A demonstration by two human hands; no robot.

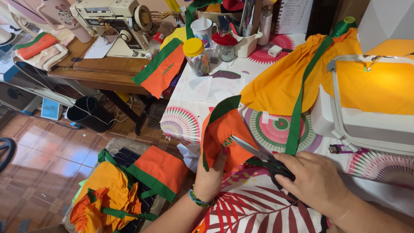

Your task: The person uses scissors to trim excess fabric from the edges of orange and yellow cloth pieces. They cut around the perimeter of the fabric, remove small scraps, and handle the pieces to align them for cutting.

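Right hand (317, 181): fingers closed through the black handles of the scissors (258, 156); blades parted, tips aimed left at the orange piece
Left hand (211, 174): pinching the near edge of an orange fabric piece with green trim (222, 131), holding it up off the table; beaded bracelet (197, 199) on the wrist
Orange piece: near the table's left edge, curled, green embroidered lettering just beside the scissor blades
Green strip (297, 116): runs from the right hand's far side up across the orange garment (280, 84)
Table (185, 123): covered by a patterned cloth with round fan motifs and red leaves
Embroidery machine (366, 125): right, white, hoop holding yellow-orange fabric under a lamp
Far: yellow-lidded jar (196, 56), mug (202, 30), white tool caddy (248, 43)
Left: wooden table with a cream sewing machine (114, 21), another orange-green piece (161, 69) hanging off its edge
Floor: pile of orange and green pieces (125, 190), black bucket (88, 113), red tiles
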